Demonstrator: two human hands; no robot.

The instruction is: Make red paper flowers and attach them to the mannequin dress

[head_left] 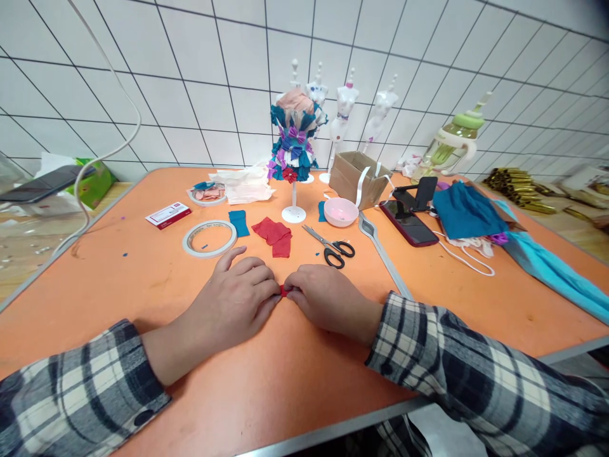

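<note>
A small piece of red crepe paper (284, 291) is pinched between my two hands, low over the orange table; most of it is hidden by the fingers. My left hand (240, 295) grips its left end, with the index finger raised. On its other end, my right hand (326, 295) is closed with the fingers curled. Just beyond them lie larger red crepe paper pieces (273, 236), a teal piece (238, 223) and black-handled scissors (329, 244) with parted blades. A small mannequin (294, 149) in a ruffled teal and purple paper dress stands farther back.
A tape roll (210, 239) lies left, near a red-and-white box (168, 215). Behind the scissors are a pink bowl (340, 212), a brown box (360, 178) and tweezers (383, 251). A phone (408, 222), teal paper (469, 209) and a green-lidded bottle (451, 146) stand right.
</note>
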